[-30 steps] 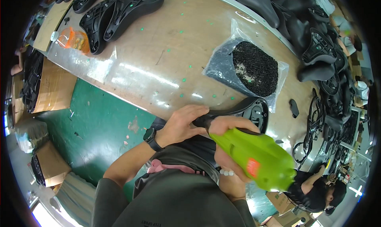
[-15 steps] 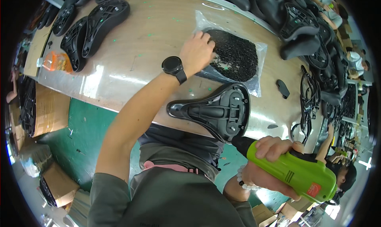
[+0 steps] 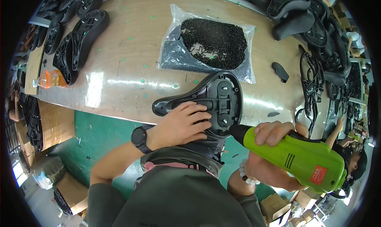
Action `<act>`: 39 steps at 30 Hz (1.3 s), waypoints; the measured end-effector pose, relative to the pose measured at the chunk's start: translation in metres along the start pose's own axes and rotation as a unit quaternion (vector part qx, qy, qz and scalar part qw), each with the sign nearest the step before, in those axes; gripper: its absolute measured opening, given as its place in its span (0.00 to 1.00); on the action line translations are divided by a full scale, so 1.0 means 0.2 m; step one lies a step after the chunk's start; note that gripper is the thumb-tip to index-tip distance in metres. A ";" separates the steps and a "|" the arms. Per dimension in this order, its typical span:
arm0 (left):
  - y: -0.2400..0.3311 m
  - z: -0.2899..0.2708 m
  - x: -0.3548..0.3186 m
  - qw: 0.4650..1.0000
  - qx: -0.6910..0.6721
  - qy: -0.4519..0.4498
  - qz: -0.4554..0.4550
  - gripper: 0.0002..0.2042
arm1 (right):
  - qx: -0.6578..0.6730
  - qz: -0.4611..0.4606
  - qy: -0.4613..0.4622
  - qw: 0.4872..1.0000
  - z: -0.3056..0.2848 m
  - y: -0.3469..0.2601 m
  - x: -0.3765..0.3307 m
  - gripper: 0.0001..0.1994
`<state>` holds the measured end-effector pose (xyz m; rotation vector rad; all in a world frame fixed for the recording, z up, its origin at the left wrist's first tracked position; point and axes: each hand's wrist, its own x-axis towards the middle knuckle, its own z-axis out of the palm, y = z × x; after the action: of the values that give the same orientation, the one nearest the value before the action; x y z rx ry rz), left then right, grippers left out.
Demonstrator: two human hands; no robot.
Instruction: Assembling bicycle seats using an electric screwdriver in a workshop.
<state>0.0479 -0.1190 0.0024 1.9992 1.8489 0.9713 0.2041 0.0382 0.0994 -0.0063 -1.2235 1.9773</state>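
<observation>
A black bicycle saddle (image 3: pixel 214 100) lies underside up at the table's near edge, its narrow nose to the left. My left hand (image 3: pixel 182 123), with a dark watch at the wrist, grips the saddle's near side, fingers bent over its underside; the thumb and anything under the palm are hidden. My right hand (image 3: pixel 278 147) is wrapped round a green power screwdriver (image 3: pixel 297 159). The tool's black tip meets the saddle's rim at the wide rear end. Beyond the saddle, an opened clear plastic bag (image 3: pixel 168 50) holds a heap of small black screws (image 3: pixel 222 40).
More black saddle parts (image 3: pixel 89 32) lie at the left, near an orange-tinted bottle (image 3: pixel 53 79). At the right are a loose black piece (image 3: pixel 280 72), a tangle of black strips (image 3: pixel 311 84) and piled saddles (image 3: pixel 295 24). Cardboard boxes (image 3: pixel 57 121) stand on the green floor.
My left hand has left the screw bag and come back onto the saddle's near side. The screwdriver stays at the saddle's rim in my right hand.
</observation>
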 end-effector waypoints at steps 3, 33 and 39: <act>-0.02 0.07 -0.02 1.000 0.006 0.019 0.012 0.13 | 0.021 0.009 -0.019 1.000 -0.01 0.00 0.00 0.49; -0.04 0.05 -0.19 0.981 0.081 0.148 -0.095 0.18 | -0.036 -0.035 -0.092 0.994 0.14 0.29 0.02 0.52; -0.06 0.10 -0.21 0.979 0.064 0.169 -0.096 0.16 | 0.022 0.030 -0.033 0.999 0.17 0.32 0.00 0.41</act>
<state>0.0515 -0.1521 -0.0325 1.7617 2.2877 1.2218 0.1525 -0.0007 0.0691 0.0446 -1.2354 2.0705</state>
